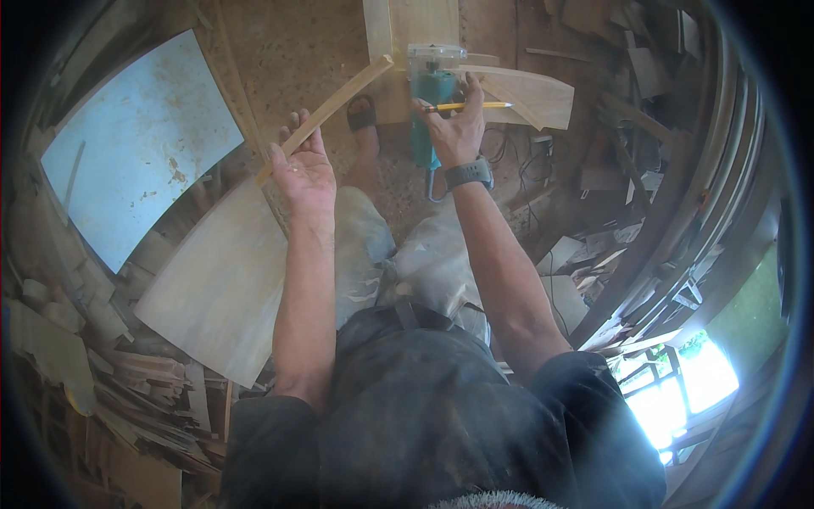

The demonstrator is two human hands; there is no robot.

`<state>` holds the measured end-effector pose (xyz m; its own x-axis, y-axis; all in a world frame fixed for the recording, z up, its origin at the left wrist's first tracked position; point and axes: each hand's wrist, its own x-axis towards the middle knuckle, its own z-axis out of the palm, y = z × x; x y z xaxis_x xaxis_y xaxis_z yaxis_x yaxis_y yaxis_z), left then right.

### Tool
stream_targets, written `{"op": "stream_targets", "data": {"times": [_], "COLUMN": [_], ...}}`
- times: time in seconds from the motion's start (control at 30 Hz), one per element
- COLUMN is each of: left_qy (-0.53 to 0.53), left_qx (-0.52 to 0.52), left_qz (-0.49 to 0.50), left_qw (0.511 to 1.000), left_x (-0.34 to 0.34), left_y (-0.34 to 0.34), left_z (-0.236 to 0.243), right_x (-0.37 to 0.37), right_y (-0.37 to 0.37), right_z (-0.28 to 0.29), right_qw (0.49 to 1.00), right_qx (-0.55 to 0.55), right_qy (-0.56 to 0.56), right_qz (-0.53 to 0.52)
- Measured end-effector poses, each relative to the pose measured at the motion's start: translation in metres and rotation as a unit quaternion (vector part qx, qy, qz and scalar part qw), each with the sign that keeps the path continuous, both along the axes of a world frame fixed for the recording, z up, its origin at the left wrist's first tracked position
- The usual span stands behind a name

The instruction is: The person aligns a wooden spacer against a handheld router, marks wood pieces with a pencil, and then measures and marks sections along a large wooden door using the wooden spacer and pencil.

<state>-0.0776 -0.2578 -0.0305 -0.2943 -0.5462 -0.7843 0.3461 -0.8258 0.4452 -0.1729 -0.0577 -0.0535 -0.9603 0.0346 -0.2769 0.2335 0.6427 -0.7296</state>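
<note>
Presently, the left hand (307, 176) is closed loosely on the wooden strip (343, 97), which slants away ahead of that grip; the right hand (458, 136) pinches a pencil (497, 105), the green power tool (432, 92) just beside it. Judged as found: strip and pencil in hand, the two not touching, no marking discernible, so any pencilling appears outstanding

Left fingers (316, 142) hold a wooden strip (352, 92), right fingers (473, 92) a pencil (497, 105).
</note>
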Motion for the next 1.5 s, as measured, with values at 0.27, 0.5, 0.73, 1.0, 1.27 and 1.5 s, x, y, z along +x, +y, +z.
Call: {"op": "stream_targets", "data": {"times": [0.27, 0.5, 0.73, 1.0, 1.27, 1.5], "left_qy": [0.005, 0.036, 0.024, -0.024, -0.034, -0.034], "left_qx": [0.014, 0.008, 0.030, -0.036, -0.116, -0.145], "left_qz": [-0.034, -0.096, -0.179, -0.312, -0.297, -0.302], "left_qw": [0.999, 0.995, 0.983, 0.949, 0.947, 0.942], "left_x": [-0.003, -0.006, -0.019, -0.035, -0.042, -0.044], "left_y": [-0.006, -0.014, -0.020, 0.019, 0.060, 0.067], "left_z": [0.011, 0.019, 0.033, 0.045, 0.060, 0.056], "right_x": [0.001, 0.004, -0.004, -0.009, 0.038, 0.077], "right_y": [0.002, 0.005, 0.000, 0.026, 0.064, 0.067], "right_z": [0.010, 0.036, 0.076, 0.087, 0.096, 0.088], "right_qw": [1.000, 0.999, 0.972, 0.949, 0.875, 0.851], "right_qx": [0.018, -0.020, -0.225, -0.291, -0.346, -0.344], "right_qy": [-0.023, 0.003, 0.024, -0.122, -0.330, -0.389], "right_qz": [-0.006, -0.043, 0.058, -0.013, -0.068, -0.070]}}
